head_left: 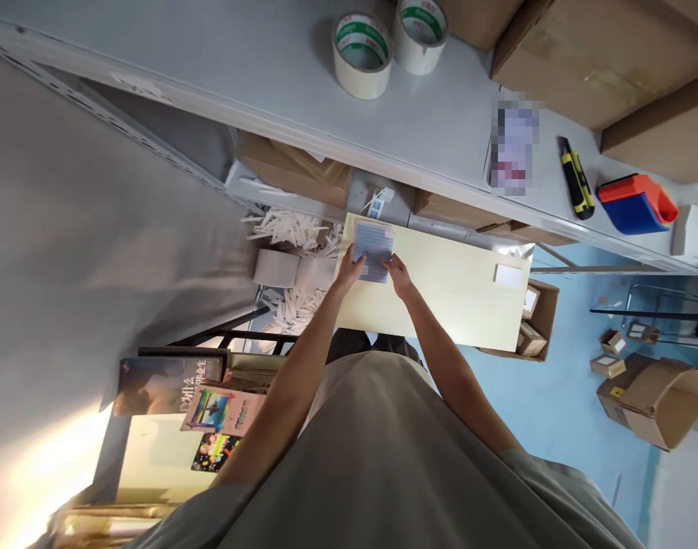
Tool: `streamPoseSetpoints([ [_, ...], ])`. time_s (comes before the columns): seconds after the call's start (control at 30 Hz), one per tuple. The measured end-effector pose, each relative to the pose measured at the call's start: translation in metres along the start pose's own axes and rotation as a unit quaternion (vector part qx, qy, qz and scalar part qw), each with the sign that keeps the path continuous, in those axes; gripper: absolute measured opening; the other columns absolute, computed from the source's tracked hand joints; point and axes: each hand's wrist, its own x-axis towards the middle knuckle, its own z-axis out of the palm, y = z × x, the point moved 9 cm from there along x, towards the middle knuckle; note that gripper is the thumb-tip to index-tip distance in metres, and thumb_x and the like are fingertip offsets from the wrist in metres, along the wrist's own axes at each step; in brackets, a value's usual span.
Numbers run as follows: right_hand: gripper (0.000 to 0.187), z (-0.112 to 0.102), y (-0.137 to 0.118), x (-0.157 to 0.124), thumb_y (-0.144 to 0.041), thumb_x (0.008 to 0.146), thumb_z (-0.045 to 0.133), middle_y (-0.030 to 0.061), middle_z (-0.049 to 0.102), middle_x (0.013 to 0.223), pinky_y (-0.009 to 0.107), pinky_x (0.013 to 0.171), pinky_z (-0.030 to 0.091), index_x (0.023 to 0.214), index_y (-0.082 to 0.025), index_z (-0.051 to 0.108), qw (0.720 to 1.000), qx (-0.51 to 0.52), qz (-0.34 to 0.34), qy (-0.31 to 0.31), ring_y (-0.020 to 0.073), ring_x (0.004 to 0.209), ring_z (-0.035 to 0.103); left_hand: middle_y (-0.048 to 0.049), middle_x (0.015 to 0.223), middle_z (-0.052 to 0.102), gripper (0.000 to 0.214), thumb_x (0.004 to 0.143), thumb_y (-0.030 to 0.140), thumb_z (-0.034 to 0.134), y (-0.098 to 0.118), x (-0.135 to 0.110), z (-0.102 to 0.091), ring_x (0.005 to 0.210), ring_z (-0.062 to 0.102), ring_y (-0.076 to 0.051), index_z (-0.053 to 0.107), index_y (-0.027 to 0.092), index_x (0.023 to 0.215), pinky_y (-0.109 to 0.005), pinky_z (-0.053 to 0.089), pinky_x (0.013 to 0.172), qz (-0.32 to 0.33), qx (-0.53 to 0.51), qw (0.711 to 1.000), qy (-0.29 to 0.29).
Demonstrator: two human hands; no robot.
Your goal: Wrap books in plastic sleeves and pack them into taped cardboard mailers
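Both hands hold a flat, blue-grey rectangular item [374,245] with fine lines and a small light label near its lower left; its exact kind is hard to tell. My left hand [349,269] is closed on the left edge, thumb on top. On the lower right edge, my right hand [400,274] pinches it the same way. Beneath is a pale yellow board-like tabletop [440,290]. A small white rectangular piece [508,275] lies toward that tabletop's right end.
Above, a grey shelf [268,69] bears two tape rolls [363,69], a yellow-black utility knife [577,179] and a red-blue tape dispenser [635,202]. White paper strips [297,309] heap at left. An open carton [546,320] with small boxes stands right. Books [223,408] lie lower left.
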Motion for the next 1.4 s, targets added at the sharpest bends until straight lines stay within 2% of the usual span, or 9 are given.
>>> streamPoseSetpoints([
  [0.1, 0.087, -0.012, 0.003, -0.027, -0.067, 0.077, 0.084, 0.0152, 0.055, 0.176, 0.051, 0.137, 0.039, 0.152, -0.025, 0.065, 0.998, 0.005, -0.004, 0.061, 0.0307, 0.169, 0.043, -0.0240, 0.176, 0.054, 0.068, 0.082, 0.031, 0.087, -0.007, -0.036, -0.005, 0.169, 0.047, -0.038, 0.070, 0.017, 0.147, -0.049, 0.041, 0.136, -0.001, -0.040, 0.999, -0.007],
  [0.27, 0.104, 0.001, 0.004, -0.083, -0.073, 0.081, 0.080, 0.0106, 0.034, 0.190, 0.050, 0.142, 0.032, 0.171, -0.028, 0.052, 1.000, -0.011, -0.011, 0.003, 0.0276, 0.177, 0.034, -0.0234, 0.152, 0.075, 0.057, 0.081, 0.047, 0.087, -0.018, -0.118, -0.031, 0.156, 0.063, -0.039, 0.076, 0.018, 0.129, -0.052, 0.047, 0.132, 0.052, -0.080, 0.995, 0.003],
  [0.47, 0.103, 0.029, 0.010, -0.158, -0.068, 0.090, 0.078, 0.0054, 0.038, 0.189, 0.048, 0.144, 0.027, 0.180, -0.037, 0.038, 0.993, -0.016, -0.018, -0.111, 0.0231, 0.173, 0.041, -0.0186, 0.109, 0.089, 0.058, 0.081, 0.064, 0.088, -0.027, -0.231, -0.065, 0.116, 0.084, -0.038, 0.083, 0.018, 0.115, -0.056, 0.058, 0.117, 0.130, -0.109, 0.981, 0.088],
  [0.63, 0.104, 0.070, 0.030, -0.236, -0.072, 0.091, 0.078, 0.0083, 0.056, 0.178, 0.049, 0.138, 0.036, 0.181, -0.040, 0.035, 0.967, -0.024, -0.042, -0.250, 0.0266, 0.162, 0.056, -0.0106, 0.082, 0.086, 0.056, 0.084, 0.063, 0.088, -0.053, -0.354, -0.088, 0.083, 0.083, -0.032, 0.087, 0.018, 0.117, -0.048, 0.066, 0.090, 0.134, -0.109, 0.969, 0.179],
  [0.77, 0.100, 0.094, 0.061, -0.298, -0.073, 0.090, 0.076, 0.0077, 0.063, 0.171, 0.049, 0.129, 0.044, 0.178, -0.041, 0.039, 0.953, -0.043, -0.037, -0.299, 0.0272, 0.155, 0.061, -0.0037, 0.063, 0.076, 0.050, 0.088, 0.060, 0.084, -0.089, -0.457, -0.109, 0.064, 0.075, -0.027, 0.091, 0.019, 0.116, -0.045, 0.064, 0.086, 0.141, -0.097, 0.948, 0.270],
  [0.9, 0.089, 0.116, 0.098, -0.356, -0.070, 0.092, 0.075, 0.0038, 0.067, 0.166, 0.041, 0.113, 0.052, 0.172, -0.044, 0.046, 0.938, -0.069, -0.017, -0.339, 0.0244, 0.145, 0.066, 0.0001, 0.055, 0.069, 0.047, 0.089, 0.058, 0.081, -0.135, -0.540, -0.137, 0.054, 0.066, -0.023, 0.092, 0.021, 0.115, -0.044, 0.063, 0.084, 0.138, -0.109, 0.916, 0.360],
  [1.2, 0.076, 0.189, 0.173, -0.478, -0.065, 0.091, 0.081, 0.0036, 0.079, 0.149, 0.031, 0.092, 0.056, 0.160, -0.039, 0.063, 0.889, -0.141, -0.010, -0.436, 0.0220, 0.121, 0.072, 0.0028, 0.055, 0.065, 0.043, 0.082, 0.055, 0.085, -0.232, -0.668, -0.233, 0.054, 0.064, -0.018, 0.090, 0.021, 0.107, -0.035, 0.058, 0.072, 0.167, -0.192, 0.836, 0.486],
  [1.3, 0.073, 0.228, 0.217, -0.526, -0.065, 0.088, 0.087, 0.0024, 0.081, 0.143, 0.030, 0.087, 0.057, 0.154, -0.038, 0.069, 0.870, -0.148, 0.014, -0.471, 0.0206, 0.113, 0.072, 0.0008, 0.062, 0.069, 0.048, 0.085, 0.058, 0.086, -0.266, -0.713, -0.272, 0.062, 0.069, -0.020, 0.089, 0.020, 0.113, -0.034, 0.060, 0.074, 0.179, -0.190, 0.827, 0.498],
  [1.4, 0.069, 0.271, 0.273, -0.576, -0.065, 0.085, 0.091, 0.0019, 0.083, 0.136, 0.031, 0.089, 0.060, 0.146, -0.037, 0.074, 0.841, -0.164, 0.048, -0.513, 0.0210, 0.110, 0.073, -0.0044, 0.079, 0.079, 0.052, 0.091, 0.062, 0.081, -0.309, -0.765, -0.318, 0.080, 0.078, -0.024, 0.087, 0.019, 0.120, -0.040, 0.064, 0.091, 0.174, -0.136, 0.814, 0.538],
])
